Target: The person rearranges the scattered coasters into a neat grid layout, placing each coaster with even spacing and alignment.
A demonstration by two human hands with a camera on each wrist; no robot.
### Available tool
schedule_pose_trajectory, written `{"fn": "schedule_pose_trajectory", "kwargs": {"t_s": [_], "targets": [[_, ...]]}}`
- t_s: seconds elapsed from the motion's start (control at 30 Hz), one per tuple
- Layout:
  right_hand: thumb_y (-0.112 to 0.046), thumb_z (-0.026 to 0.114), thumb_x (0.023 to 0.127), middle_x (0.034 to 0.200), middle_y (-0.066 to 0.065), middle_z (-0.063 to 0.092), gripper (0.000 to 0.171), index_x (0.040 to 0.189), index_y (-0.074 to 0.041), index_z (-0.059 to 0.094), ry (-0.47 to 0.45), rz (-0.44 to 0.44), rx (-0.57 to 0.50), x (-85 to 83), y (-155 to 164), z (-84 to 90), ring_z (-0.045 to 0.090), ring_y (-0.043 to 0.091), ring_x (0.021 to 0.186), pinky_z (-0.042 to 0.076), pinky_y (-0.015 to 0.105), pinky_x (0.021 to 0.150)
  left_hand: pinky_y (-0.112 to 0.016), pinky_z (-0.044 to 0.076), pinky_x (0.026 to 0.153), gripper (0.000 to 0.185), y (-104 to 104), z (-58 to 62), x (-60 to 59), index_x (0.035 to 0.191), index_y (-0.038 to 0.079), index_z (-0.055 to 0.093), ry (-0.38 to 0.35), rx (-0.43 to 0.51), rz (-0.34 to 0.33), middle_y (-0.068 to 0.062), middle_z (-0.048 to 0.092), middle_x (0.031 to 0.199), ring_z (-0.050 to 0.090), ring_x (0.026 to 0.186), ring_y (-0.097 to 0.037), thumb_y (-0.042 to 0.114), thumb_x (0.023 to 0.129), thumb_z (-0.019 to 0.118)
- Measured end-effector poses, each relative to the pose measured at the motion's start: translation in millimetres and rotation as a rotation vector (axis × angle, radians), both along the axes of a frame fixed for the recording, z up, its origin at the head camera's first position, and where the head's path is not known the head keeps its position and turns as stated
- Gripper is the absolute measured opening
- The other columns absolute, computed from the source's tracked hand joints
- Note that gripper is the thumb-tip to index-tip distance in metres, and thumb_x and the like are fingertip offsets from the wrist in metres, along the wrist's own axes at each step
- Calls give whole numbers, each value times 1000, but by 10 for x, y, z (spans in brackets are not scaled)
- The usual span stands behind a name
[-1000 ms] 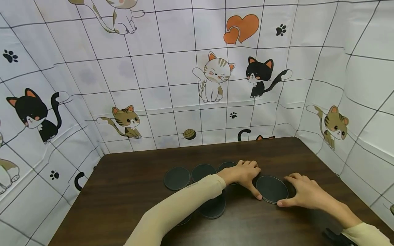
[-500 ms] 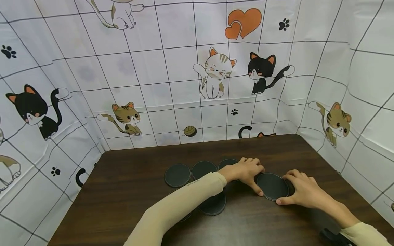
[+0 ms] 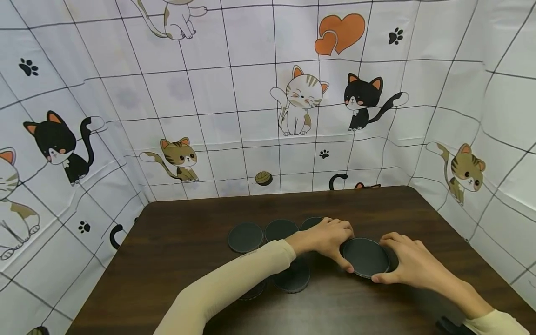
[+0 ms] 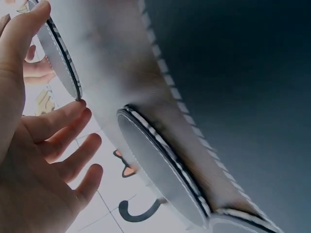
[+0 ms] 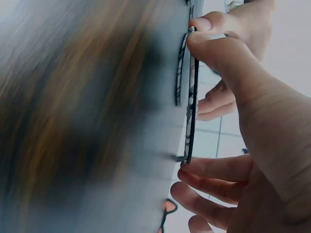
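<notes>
A black round coaster (image 3: 366, 257) lies on the dark wooden table (image 3: 180, 251) between my two hands. My right hand (image 3: 404, 260) grips its right rim, thumb on the near edge and fingers on the far edge. In the right wrist view the thumb (image 5: 218, 53) and fingers (image 5: 214, 170) pinch the coaster (image 5: 190, 97), which is slightly clear of the tabletop. My left hand (image 3: 328, 236) holds the left rim. Its thumb (image 4: 19, 43) and index fingertip bracket the coaster (image 4: 60, 56).
Three more black coasters (image 3: 245, 237) (image 3: 280, 229) (image 3: 311, 222) form a row behind my left forearm. Another coaster (image 3: 293, 277) sits under that forearm. A cat-print cloth (image 3: 293, 102) walls the table on three sides. A dark object (image 3: 450, 324) lies at the near right edge.
The held coaster and both hands have shifted slightly left, closer to the row of coasters. The head view has also moved a little.
</notes>
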State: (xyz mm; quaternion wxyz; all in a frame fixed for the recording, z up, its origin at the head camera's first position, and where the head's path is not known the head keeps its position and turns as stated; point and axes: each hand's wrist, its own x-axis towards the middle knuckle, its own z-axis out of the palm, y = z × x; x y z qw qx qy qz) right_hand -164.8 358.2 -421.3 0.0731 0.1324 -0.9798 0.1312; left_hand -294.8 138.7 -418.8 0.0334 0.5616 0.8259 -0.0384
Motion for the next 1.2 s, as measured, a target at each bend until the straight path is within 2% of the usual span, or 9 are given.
{"fn": "schedule_pose_trajectory", "kwargs": {"t_s": [0.17, 0.33, 0.57, 0.73, 1.07, 1.2], "targets": [[-78, 80, 66, 121, 9, 62, 87, 115, -6, 72, 28, 43, -22, -11, -126, 24, 63, 35, 104, 43, 59, 80, -33, 33, 107, 84, -224, 47, 68, 135, 23, 61, -8, 7, 6, 11, 48, 136, 45, 119, -7, 83, 76, 64], [-77, 80, 66, 122, 8, 62, 85, 116, -8, 72, 46, 77, -49, -35, -211, -17, 63, 33, 106, 44, 60, 82, -35, 34, 107, 84, -421, 63, 124, 135, 22, 59, -14, 48, 38, 9, 49, 133, 47, 120, -9, 82, 78, 64], [-78, 79, 66, 122, 4, 61, 83, 115, -10, 72, 43, 137, -68, -86, -346, -134, 61, 27, 104, 46, 56, 82, -37, 35, 104, 82, -630, -77, 167, 130, 21, 59, -8, 79, 61, 9, 49, 128, 47, 120, -11, 83, 77, 64], [-80, 78, 66, 123, 3, 61, 85, 115, -11, 73, 13, 150, -66, -96, -400, -186, 60, 26, 105, 46, 54, 83, -38, 33, 107, 82, -707, -148, 211, 130, 23, 59, -20, 60, 99, 10, 47, 131, 44, 124, -11, 84, 77, 62], [-79, 78, 66, 122, 0, 60, 84, 115, -11, 72, 33, 196, -72, -90, -466, -230, 58, 22, 107, 45, 50, 82, -37, 30, 108, 84, -798, -112, 362, 131, 22, 59, 40, 2, 121, 7, 45, 136, 39, 129, -13, 87, 78, 56], [-79, 78, 67, 123, -1, 59, 84, 118, -12, 72, 39, 217, -64, -123, -499, -245, 57, 22, 107, 45, 50, 82, -38, 29, 110, 86, -837, -134, 398, 131, 21, 60, 67, -18, 153, 6, 43, 139, 37, 131, -14, 89, 77, 54]]}}
